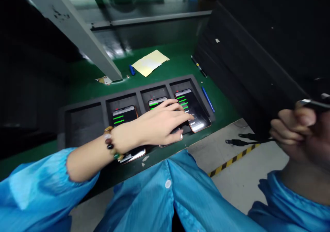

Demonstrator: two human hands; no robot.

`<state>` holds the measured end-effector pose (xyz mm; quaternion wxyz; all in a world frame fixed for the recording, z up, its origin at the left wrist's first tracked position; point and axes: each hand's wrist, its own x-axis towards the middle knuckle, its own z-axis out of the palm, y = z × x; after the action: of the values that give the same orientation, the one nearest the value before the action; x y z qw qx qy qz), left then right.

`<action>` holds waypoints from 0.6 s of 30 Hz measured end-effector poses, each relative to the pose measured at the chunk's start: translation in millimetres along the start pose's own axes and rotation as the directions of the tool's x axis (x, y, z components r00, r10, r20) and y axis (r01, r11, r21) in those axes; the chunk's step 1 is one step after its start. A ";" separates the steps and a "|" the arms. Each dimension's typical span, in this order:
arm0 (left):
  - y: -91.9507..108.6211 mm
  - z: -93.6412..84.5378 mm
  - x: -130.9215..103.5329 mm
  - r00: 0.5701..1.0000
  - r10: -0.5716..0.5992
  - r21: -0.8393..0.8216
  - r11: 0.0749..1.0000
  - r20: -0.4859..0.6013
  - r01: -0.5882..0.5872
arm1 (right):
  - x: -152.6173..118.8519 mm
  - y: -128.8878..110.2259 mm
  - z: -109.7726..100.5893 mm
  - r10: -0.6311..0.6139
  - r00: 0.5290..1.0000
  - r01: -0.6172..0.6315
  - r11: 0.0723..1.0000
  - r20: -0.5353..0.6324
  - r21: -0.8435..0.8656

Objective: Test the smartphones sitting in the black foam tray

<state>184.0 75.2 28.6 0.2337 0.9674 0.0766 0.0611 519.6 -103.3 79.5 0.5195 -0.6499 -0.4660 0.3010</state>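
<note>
My left hand (166, 122), with a beaded bracelet at the wrist, reaches over a black tray (82, 105) with its fingers spread. Its fingertips are over the lit screen of the rightmost phone (199, 120); whether they press on it I cannot tell. Beneath the hand, a middle phone (157, 101) is mostly covered. Another phone (125, 113), partly under my wrist, shows green text lines like the others. At the right edge my right hand (296, 129) is curled closed around a dark flat thing (314, 105) with a shiny edge, cut off by the frame and blurred.
Behind the tray lie a yellow paper (151, 63), a blue cap (132, 69) and a dark pen (199, 67). A blue pen (208, 99) lies to its right. A grey post (85, 36) rises at left. Black cables (239, 142) hang over the floor beside a dark panel (257, 46).
</note>
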 end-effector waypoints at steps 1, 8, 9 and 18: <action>-4.9 3.0 7.6 1.000 0.000 0.008 1.000 0.009 0.000 | -8.3 3.9 7.2 0.057 0.998 -0.060 0.993 0.035 0.105; -33.5 5.8 26.3 0.997 -0.076 0.048 0.996 -0.014 0.077 | -38.5 59.8 34.6 0.151 0.986 -0.165 0.957 0.074 0.238; -35.5 5.2 26.8 0.996 -0.086 0.050 0.995 -0.015 0.087 | -40.9 67.4 37.8 0.161 0.984 -0.174 0.966 0.082 0.193; -41.5 0.1 27.9 0.994 -0.108 0.069 0.992 -0.027 0.110 | -51.2 92.9 59.9 0.120 0.973 -0.115 0.993 0.198 -0.035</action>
<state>206.4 116.5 11.7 0.2017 0.9686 0.1342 0.0566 474.7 -129.1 -30.8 0.4437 -0.6489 -0.4802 0.3893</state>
